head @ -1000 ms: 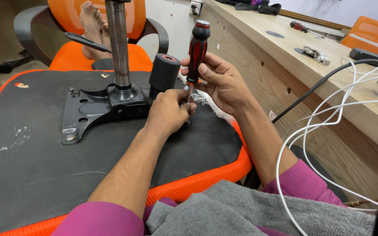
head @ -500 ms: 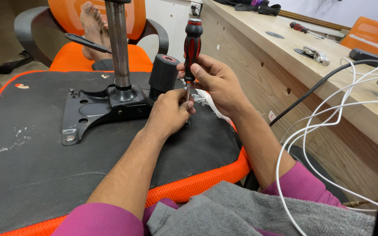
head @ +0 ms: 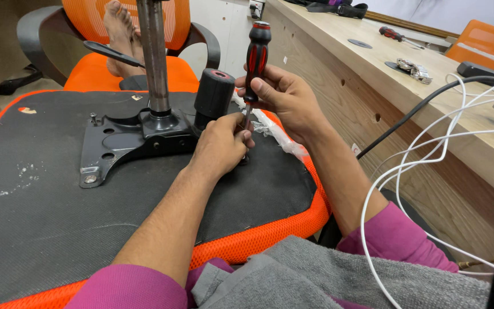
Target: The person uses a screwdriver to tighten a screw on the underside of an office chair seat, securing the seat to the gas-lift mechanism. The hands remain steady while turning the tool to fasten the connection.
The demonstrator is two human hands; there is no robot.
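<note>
Here, head view, one line per thing:

Holders: no box or tray shows; the wooden bench [head: 430, 86] on the right bears a small heap of metal parts [head: 411, 68], a flat round disc [head: 359, 43] and a second screwdriver [head: 397, 35], all well apart from the hands.
Seat: an upturned chair seat [head: 41, 229], black underside with an orange rim, lies across the lap; a black metal mounting plate [head: 110, 149] sits on it, with a steel column [head: 154, 57] rising from its middle.
Knob: a black cylinder [head: 215, 94] stands just beside the column, touching the left hand's far side.
Hidden: the screwdriver's tip and whatever it meets are covered by the left hand; the column's top is cut off by the frame edge; the plastic wrap [head: 278, 133] behind the hands is partly masked.
Screwdriver: red and black handle [head: 256, 54], upright, shaft running down between the two hands to the seat by the plate's right end.
Right hand [head: 284, 100]: fingers curled tight about the lower handle, thumb pressed on its side.
Left hand [head: 221, 146]: fingers bent down and pinched about the shaft near the seat.
Elsewhere: a bare foot [head: 122, 35] rests on an orange chair [head: 132, 71] beyond; white cables [head: 424, 166] loop at right.
</note>
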